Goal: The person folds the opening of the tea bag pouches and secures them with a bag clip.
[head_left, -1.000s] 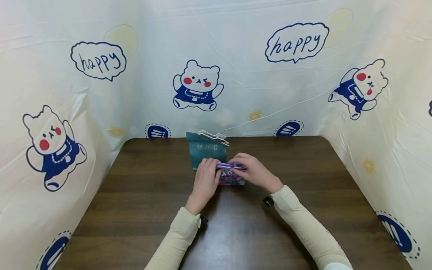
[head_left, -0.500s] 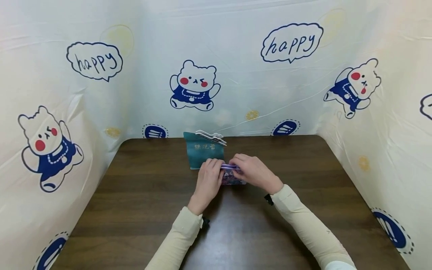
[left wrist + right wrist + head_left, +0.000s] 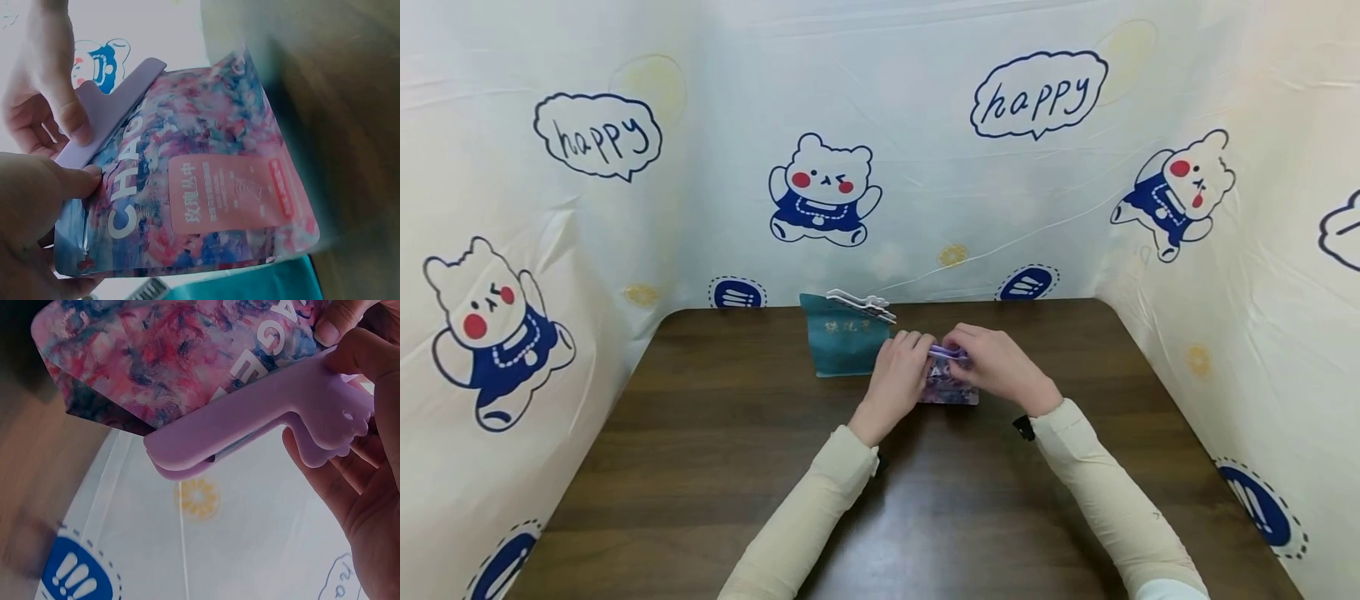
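A pink-and-blue patterned pouch point(image 3: 206, 125) with white lettering and a pink label stands near the back of the table. Across its top edge lies a lilac bag clip point(image 3: 231, 415) with a paw-shaped handle. My right hand point(image 3: 996, 362) pinches the clip at its handle end, thumb on one side and fingers on the other. With thumb and fingers, my left hand point(image 3: 898, 375) pinches the pouch's top corner beside the clip; in the left wrist view its thumb is right by the clip's edge. The fingers behind the pouch are partly hidden.
A teal pouch point(image 3: 844, 348) with gold characters stands just to the left, a white clip point(image 3: 861, 305) along its top. Behind the brown table point(image 3: 737, 467) hangs a pale curtain point(image 3: 910, 100) printed with bears.
Both hands have moved right with the patterned pouch and its clip, away from the teal pouch. The camera view has also shifted slightly.
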